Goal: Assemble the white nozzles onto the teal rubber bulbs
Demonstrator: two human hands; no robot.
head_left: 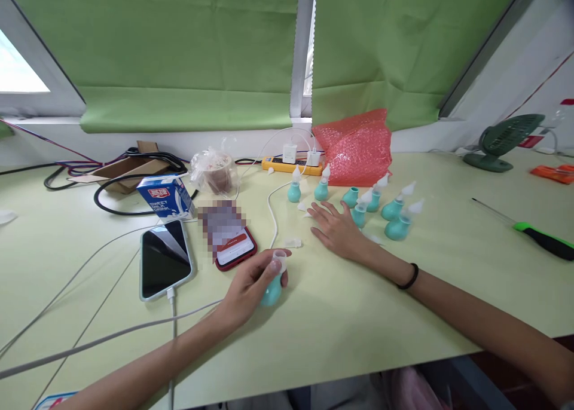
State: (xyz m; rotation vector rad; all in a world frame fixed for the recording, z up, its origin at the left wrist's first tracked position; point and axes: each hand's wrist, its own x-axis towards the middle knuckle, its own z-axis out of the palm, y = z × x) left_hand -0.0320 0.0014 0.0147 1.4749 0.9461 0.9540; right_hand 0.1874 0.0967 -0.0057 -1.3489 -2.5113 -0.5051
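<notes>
My left hand [251, 287] is closed round a teal rubber bulb [272, 291] with a clear plastic neck, resting on the pale green table [341, 320]. My right hand [334, 228] lies flat with fingers stretched out, palm down, touching the table beside small clear plastic tips [292, 242]. Just beyond its fingers stand several teal bulbs with white tips [397, 219], some upright, some tipped over. A black band is on the right wrist.
Two phones [165, 257] lie left of my left hand, one on a white charging cable. A milk carton [167, 197], a bagged cup [216, 172], a power strip [291, 165], red bubble wrap [356, 147], a fan [504, 141] and a screwdriver [538, 236] sit around.
</notes>
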